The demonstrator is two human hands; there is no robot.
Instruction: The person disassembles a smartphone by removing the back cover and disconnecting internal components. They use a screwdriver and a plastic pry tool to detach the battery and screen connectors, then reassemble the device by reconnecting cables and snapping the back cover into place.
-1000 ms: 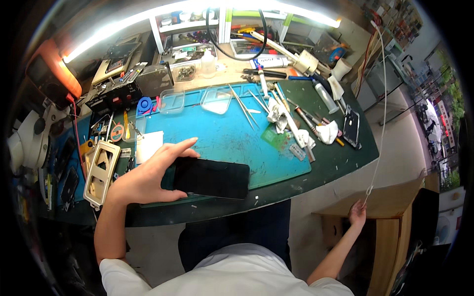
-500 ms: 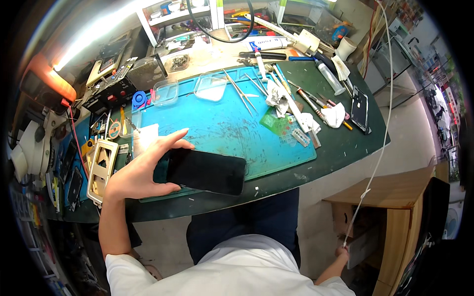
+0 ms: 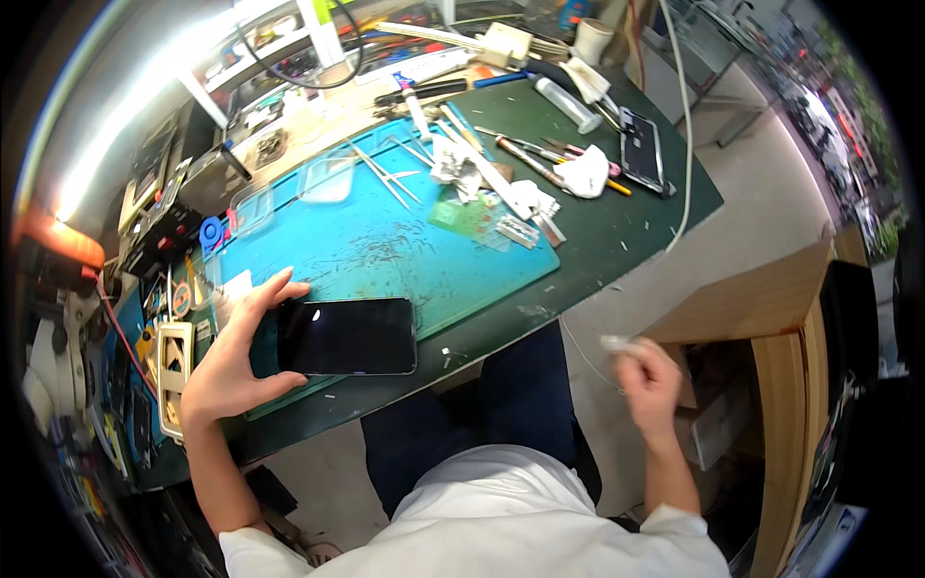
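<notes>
A black smartphone (image 3: 347, 337) with a dark screen lies across the near edge of the blue work mat (image 3: 337, 250). At its left end my left hand (image 3: 236, 356) grips it, thumb on the near edge and fingers on the far edge. Off the table to the right, my right hand (image 3: 647, 380) is closed on the end of a thin white cable (image 3: 686, 144), slightly smeared by motion. A small whitish tip sticks out from its fingers. A thin loop hangs beside that hand.
Tweezers (image 3: 381, 173), crumpled tissue (image 3: 455, 166), a razor blade (image 3: 517, 231) and a syringe (image 3: 567, 106) lie on the table. An opened phone (image 3: 644, 152) rests at its right edge. Clear boxes (image 3: 328, 175) stand at the back; a wooden cabinet (image 3: 742, 289) stands right.
My right hand has risen from beside the cabinet toward the table with the cable end. The view has turned, so the table sits further left. My left hand stays on the smartphone.
</notes>
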